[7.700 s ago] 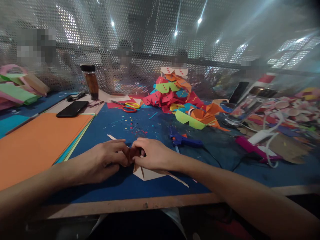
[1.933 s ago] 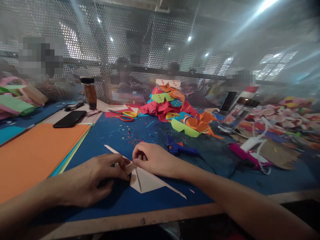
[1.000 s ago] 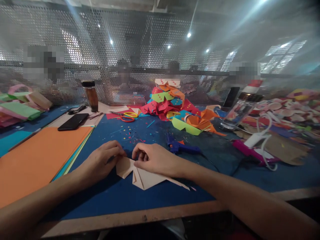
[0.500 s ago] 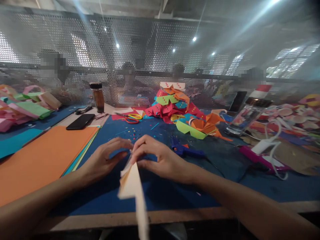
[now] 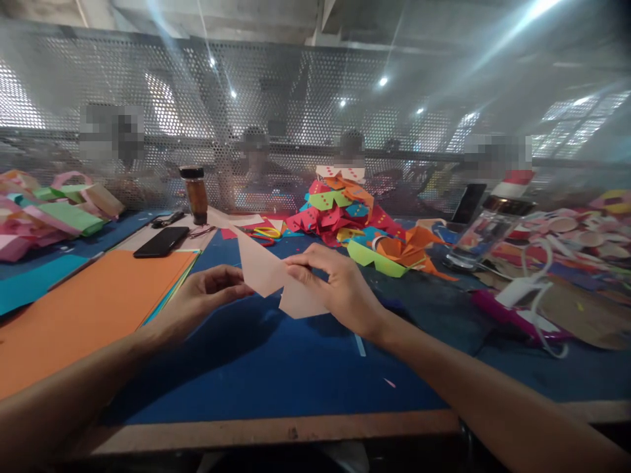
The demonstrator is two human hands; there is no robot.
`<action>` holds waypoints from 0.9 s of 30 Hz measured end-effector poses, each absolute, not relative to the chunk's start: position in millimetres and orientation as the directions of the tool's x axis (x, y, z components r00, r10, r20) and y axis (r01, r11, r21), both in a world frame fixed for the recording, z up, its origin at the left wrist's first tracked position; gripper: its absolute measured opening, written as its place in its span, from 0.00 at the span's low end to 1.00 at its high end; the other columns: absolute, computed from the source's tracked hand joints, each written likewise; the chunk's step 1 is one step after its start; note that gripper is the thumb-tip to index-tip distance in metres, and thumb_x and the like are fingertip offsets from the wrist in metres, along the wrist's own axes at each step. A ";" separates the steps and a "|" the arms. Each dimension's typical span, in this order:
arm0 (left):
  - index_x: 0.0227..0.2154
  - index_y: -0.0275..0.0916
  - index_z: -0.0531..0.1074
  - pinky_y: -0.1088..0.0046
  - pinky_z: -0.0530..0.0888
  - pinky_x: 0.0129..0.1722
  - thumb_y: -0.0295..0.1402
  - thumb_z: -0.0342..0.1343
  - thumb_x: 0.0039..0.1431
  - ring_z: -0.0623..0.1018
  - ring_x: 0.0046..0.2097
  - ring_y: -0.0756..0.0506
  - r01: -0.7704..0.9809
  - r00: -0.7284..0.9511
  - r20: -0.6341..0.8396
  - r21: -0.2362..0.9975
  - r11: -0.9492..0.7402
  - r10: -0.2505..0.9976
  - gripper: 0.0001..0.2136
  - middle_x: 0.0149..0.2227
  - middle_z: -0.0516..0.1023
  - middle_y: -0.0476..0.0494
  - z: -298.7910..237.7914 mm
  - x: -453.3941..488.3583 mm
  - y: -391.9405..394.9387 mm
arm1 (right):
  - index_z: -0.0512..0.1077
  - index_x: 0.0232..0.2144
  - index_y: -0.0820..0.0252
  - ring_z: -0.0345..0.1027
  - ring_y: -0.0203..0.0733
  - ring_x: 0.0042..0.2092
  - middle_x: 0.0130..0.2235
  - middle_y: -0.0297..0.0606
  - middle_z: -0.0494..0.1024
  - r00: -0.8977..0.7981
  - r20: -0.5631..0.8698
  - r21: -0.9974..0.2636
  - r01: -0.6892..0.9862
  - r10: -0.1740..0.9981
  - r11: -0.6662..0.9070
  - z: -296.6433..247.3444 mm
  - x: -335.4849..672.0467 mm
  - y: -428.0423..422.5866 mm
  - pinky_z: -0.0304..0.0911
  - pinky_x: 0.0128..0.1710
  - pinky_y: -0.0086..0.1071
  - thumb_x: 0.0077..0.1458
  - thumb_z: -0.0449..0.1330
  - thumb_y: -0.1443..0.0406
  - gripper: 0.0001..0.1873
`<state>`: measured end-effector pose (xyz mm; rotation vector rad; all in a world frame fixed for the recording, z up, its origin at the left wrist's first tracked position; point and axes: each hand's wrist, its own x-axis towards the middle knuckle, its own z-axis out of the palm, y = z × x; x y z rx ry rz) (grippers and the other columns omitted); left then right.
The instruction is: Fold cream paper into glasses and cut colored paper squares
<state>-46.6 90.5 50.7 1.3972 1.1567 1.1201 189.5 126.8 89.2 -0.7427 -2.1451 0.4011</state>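
Observation:
My right hand (image 5: 340, 289) pinches a pale cream paper cutout (image 5: 263, 266) near its middle, thumb on the near face. The cutout has angular lobes with a notch at the lower edge, and it hangs tilted above the blue table (image 5: 236, 374). Beside its left lobe is my left hand (image 5: 211, 292), fingers loosely curved and thumb apart from them. The left fingertips are at the paper's edge; whether they touch it I cannot tell. Mostly hidden behind my right hand lies a blue glue gun (image 5: 393, 304).
Orange sheets (image 5: 98, 295) and a black phone (image 5: 160, 242) lie left. Scissors (image 5: 266, 234) and a heap of coloured paper cutouts (image 5: 335, 210) sit at the back. Right are a clear bottle (image 5: 486, 233) and a magenta power strip (image 5: 517, 315). Perforated metal (image 5: 296, 85) stands behind.
The cutout has swung up from hanging toward me and now shows its broad face. My right hand has shifted right and turned; the left has moved slightly away from it.

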 end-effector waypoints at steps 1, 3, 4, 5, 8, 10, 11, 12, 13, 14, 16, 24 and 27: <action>0.38 0.41 0.75 0.65 0.73 0.43 0.37 0.64 0.52 0.79 0.41 0.43 0.078 0.148 0.064 0.994 -0.076 0.987 0.12 0.40 0.82 0.44 50.1 -46.8 90.9 | 0.77 0.40 0.57 0.69 0.38 0.39 0.37 0.36 0.77 -0.509 0.564 -0.529 0.383 0.651 0.757 88.3 188.5 126.3 0.62 0.43 0.35 0.61 0.58 0.63 0.09; 0.39 0.40 0.76 0.62 0.73 0.46 0.34 0.64 0.51 0.79 0.42 0.42 0.038 0.182 0.055 0.997 -0.063 0.982 0.12 0.41 0.82 0.43 48.6 -47.9 91.9 | 0.77 0.39 0.57 0.70 0.38 0.39 0.37 0.36 0.78 -0.526 0.501 -0.569 0.397 0.687 0.720 87.0 186.6 125.3 0.63 0.43 0.34 0.60 0.58 0.63 0.09; 0.40 0.39 0.76 0.61 0.73 0.48 0.33 0.64 0.51 0.79 0.43 0.41 0.019 0.196 0.049 0.998 -0.054 0.979 0.12 0.41 0.81 0.42 48.1 -48.7 92.3 | 0.77 0.39 0.57 0.70 0.38 0.39 0.37 0.35 0.79 -0.530 0.473 -0.591 0.401 0.704 0.699 86.6 185.9 125.0 0.63 0.43 0.34 0.60 0.58 0.63 0.09; 0.40 0.39 0.76 0.61 0.72 0.49 0.32 0.62 0.52 0.79 0.43 0.41 -0.003 0.212 0.045 0.999 -0.045 0.976 0.12 0.42 0.81 0.42 48.1 -49.3 92.4 | 0.77 0.39 0.57 0.70 0.38 0.39 0.38 0.35 0.79 -0.532 0.446 -0.613 0.403 0.719 0.679 86.2 185.3 124.8 0.63 0.42 0.33 0.59 0.58 0.64 0.08; 0.43 0.38 0.76 0.61 0.71 0.51 0.29 0.55 0.55 0.78 0.47 0.41 -0.088 0.278 0.049 0.996 -0.026 0.959 0.12 0.47 0.80 0.40 50.6 -50.4 91.3 | 0.77 0.38 0.58 0.70 0.37 0.39 0.39 0.36 0.79 -0.542 0.387 -0.668 0.393 0.746 0.632 85.2 184.6 124.9 0.63 0.40 0.31 0.58 0.58 0.65 0.08; 0.45 0.37 0.76 0.61 0.71 0.52 0.28 0.51 0.56 0.76 0.49 0.40 -0.133 0.333 0.059 0.991 -0.015 0.941 0.15 0.50 0.78 0.38 52.8 -50.5 90.0 | 0.77 0.38 0.58 0.70 0.37 0.40 0.40 0.36 0.79 -0.554 0.365 -0.689 0.379 0.748 0.617 84.2 184.3 125.3 0.63 0.41 0.31 0.58 0.58 0.65 0.08; 0.45 0.37 0.76 0.61 0.71 0.51 0.27 0.51 0.55 0.76 0.50 0.39 -0.151 0.361 0.063 0.988 -0.008 0.930 0.16 0.50 0.78 0.38 53.2 -50.6 89.5 | 0.77 0.38 0.58 0.70 0.37 0.40 0.39 0.36 0.79 -0.560 0.357 -0.696 0.374 0.748 0.613 83.5 184.1 125.5 0.63 0.41 0.32 0.58 0.59 0.65 0.08; 0.46 0.36 0.76 0.61 0.72 0.51 0.27 0.51 0.54 0.76 0.49 0.39 -0.166 0.384 0.061 0.986 0.004 0.921 0.17 0.49 0.78 0.37 52.9 -50.7 89.3 | 0.77 0.37 0.58 0.70 0.37 0.40 0.39 0.36 0.79 -0.566 0.349 -0.700 0.372 0.747 0.609 82.7 183.7 125.8 0.63 0.41 0.32 0.58 0.59 0.65 0.07; 0.47 0.37 0.75 0.62 0.72 0.49 0.27 0.52 0.54 0.77 0.48 0.39 -0.182 0.395 0.054 0.983 0.020 0.917 0.17 0.48 0.79 0.38 51.9 -50.7 89.1 | 0.77 0.37 0.58 0.70 0.37 0.40 0.39 0.36 0.79 -0.573 0.339 -0.703 0.373 0.746 0.606 81.8 183.1 125.9 0.63 0.41 0.32 0.58 0.59 0.65 0.07; 0.47 0.37 0.75 0.63 0.73 0.48 0.27 0.53 0.53 0.77 0.46 0.40 -0.196 0.394 0.039 0.980 0.042 0.918 0.18 0.47 0.80 0.39 50.4 -50.6 89.1 | 0.77 0.37 0.58 0.70 0.37 0.40 0.39 0.36 0.79 -0.580 0.329 -0.704 0.375 0.745 0.603 80.8 182.5 125.9 0.63 0.41 0.32 0.57 0.59 0.65 0.07; 0.47 0.39 0.76 0.67 0.74 0.45 0.29 0.57 0.53 0.78 0.44 0.42 -0.207 0.353 -0.018 0.974 0.097 0.936 0.17 0.45 0.81 0.41 46.6 -49.7 88.9 | 0.77 0.37 0.59 0.70 0.38 0.40 0.39 0.35 0.79 -0.600 0.313 -0.704 0.374 0.736 0.604 78.9 181.0 125.4 0.63 0.41 0.33 0.57 0.60 0.65 0.06; 0.33 0.38 0.81 0.75 0.74 0.34 0.37 0.64 0.53 0.79 0.33 0.46 -0.138 0.164 -0.080 0.985 0.103 0.983 0.08 0.31 0.83 0.44 41.9 -48.3 92.1 | 0.76 0.37 0.59 0.71 0.37 0.39 0.37 0.35 0.79 -0.666 0.265 -0.713 0.351 0.697 0.607 74.3 179.9 121.6 0.64 0.41 0.32 0.58 0.60 0.63 0.07; 0.32 0.39 0.81 0.73 0.75 0.34 0.37 0.65 0.53 0.80 0.33 0.45 -0.170 0.148 -0.060 0.982 0.085 0.987 0.08 0.31 0.83 0.44 42.0 -52.8 96.2 | 0.76 0.35 0.60 0.71 0.37 0.38 0.36 0.36 0.78 -0.655 0.262 -0.702 0.375 0.709 0.606 73.7 181.6 123.0 0.64 0.40 0.32 0.58 0.60 0.62 0.07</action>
